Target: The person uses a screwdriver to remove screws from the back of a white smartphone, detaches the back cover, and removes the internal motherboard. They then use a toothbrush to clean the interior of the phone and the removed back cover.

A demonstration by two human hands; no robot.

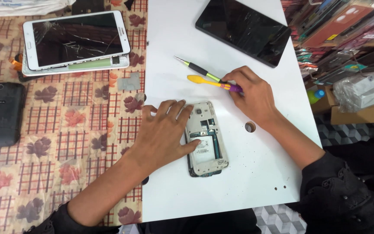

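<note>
A white phone (206, 138) lies back-up on the white table (239, 173) with its rear cover off, showing the battery bay. My left hand (163, 132) rests flat on the table against the phone's left side, thumb on the bay. My right hand (249, 93) is just above the phone's top end, its fingers closed around the purple end of a yellow pry tool (206, 81). A green and black screwdriver (198, 68) lies right beside that tool, its handle end under my fingers.
A black tablet (244, 28) lies face-up at the table's far edge. On the patterned cloth (66, 130) to the left sit a white tablet with a cracked screen (76, 39) and a black phone (0, 113). Shelves of packaged goods (347, 26) stand to the right.
</note>
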